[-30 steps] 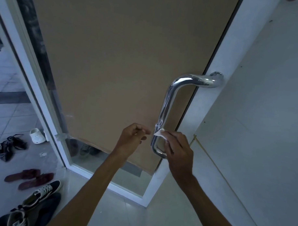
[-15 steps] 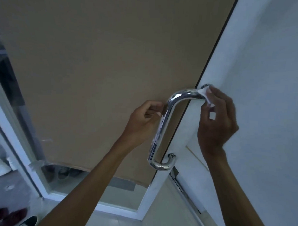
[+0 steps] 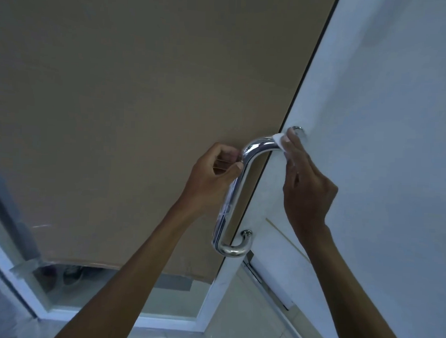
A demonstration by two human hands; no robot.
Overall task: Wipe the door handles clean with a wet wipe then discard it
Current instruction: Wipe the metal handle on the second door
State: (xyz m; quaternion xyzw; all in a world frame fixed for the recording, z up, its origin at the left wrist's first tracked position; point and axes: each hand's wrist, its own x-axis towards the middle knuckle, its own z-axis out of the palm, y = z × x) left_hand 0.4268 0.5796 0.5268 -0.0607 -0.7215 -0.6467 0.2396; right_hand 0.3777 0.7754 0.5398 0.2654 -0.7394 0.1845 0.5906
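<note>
A chrome door handle curves out from the white door stile, fixed at an upper mount and a lower mount. My right hand pinches a white wet wipe round the handle's upper horizontal arm, close to the upper mount. My left hand sits just left of the handle's upper bend. Its fingers are curled with nothing visible in them, and its thumb tip touches the bar.
The door's glass is covered by a brown panel, and a white wall or frame stands to the right. Shoes show through the bare glass strip at the bottom. A metal floor track lies below the handle.
My right hand carried the wipe from the handle's lower end up to its upper arm. My left hand rose to the upper bend, and the view moved closer to the door.
</note>
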